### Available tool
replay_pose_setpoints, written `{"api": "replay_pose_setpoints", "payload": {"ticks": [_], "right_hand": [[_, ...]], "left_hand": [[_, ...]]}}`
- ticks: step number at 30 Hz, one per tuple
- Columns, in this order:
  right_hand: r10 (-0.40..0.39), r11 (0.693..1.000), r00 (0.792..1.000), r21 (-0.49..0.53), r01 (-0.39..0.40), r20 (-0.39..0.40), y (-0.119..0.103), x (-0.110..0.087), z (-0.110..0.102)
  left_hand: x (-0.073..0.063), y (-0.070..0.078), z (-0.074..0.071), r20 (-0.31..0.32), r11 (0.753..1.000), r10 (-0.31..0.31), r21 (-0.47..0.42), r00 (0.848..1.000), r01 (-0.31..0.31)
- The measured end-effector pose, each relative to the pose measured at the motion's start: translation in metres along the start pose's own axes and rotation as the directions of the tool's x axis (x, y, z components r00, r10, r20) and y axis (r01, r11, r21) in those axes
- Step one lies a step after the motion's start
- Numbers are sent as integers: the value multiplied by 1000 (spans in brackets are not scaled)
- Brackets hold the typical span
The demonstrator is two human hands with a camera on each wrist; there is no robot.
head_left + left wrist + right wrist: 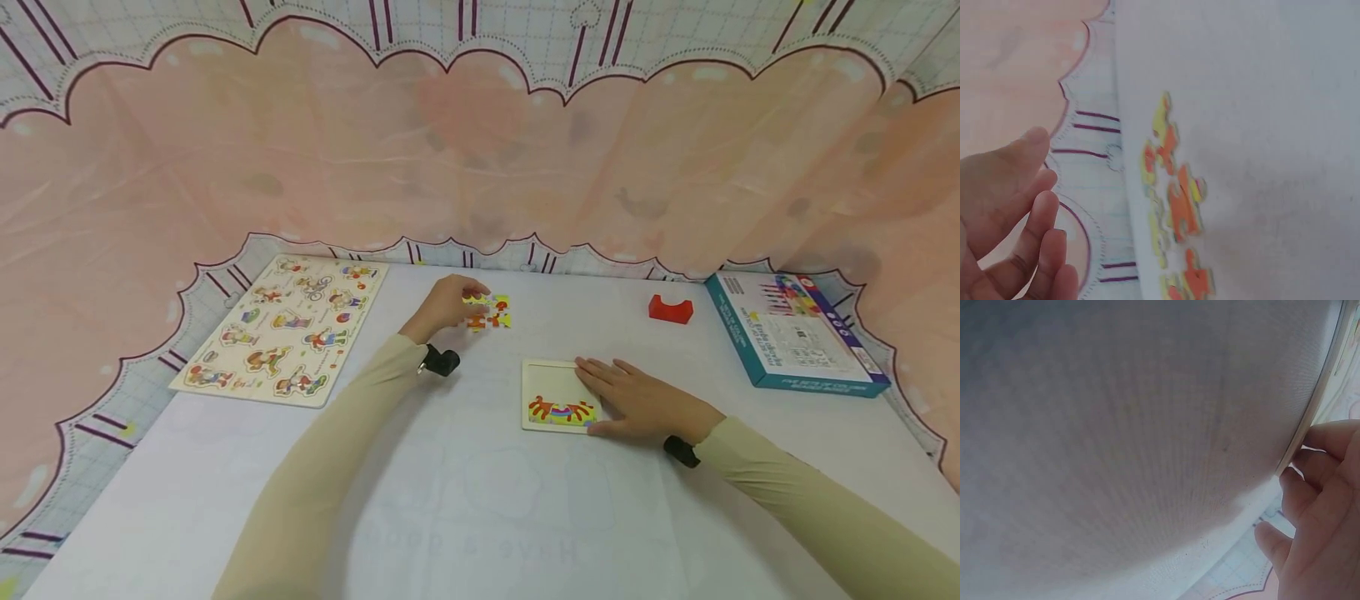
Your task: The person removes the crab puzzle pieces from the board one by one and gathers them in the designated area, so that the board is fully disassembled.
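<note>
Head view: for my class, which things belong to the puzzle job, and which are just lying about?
In the job: tray, right hand on it; fitted pieces; loose pieces, left hand near them.

Lying about: picture board; red block; box.

And it's a play corner we're looking at, folks: peachy, scallop-edged cloth (450, 175) filling the back, a white-covered bench (480, 525) in front, and on it a cartoon picture board (288, 329), jigsaw pieces (501, 320), a printed box (806, 333)! Home or classroom? These views can't settle it.
</note>
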State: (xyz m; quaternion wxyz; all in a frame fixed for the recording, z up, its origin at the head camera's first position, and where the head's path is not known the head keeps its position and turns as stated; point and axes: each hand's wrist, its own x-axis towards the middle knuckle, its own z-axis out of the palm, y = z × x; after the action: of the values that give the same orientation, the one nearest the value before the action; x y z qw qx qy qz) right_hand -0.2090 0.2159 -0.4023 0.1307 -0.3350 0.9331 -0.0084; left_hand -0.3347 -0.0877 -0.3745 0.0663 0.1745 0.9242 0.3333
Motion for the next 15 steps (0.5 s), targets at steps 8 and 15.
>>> {"api": "replay_pose_setpoints", "payload": {"ticks": [8, 15], "right_hand": [[7, 1000, 1000, 8, -7, 0, -1, 0, 0], [16, 1000, 1000, 17, -16, 18, -1, 0, -2]], "left_hand": [[-31, 22, 14, 12, 982, 186, 11, 982, -186], [-53, 35, 42, 179, 970, 232, 34, 956, -242]]}}
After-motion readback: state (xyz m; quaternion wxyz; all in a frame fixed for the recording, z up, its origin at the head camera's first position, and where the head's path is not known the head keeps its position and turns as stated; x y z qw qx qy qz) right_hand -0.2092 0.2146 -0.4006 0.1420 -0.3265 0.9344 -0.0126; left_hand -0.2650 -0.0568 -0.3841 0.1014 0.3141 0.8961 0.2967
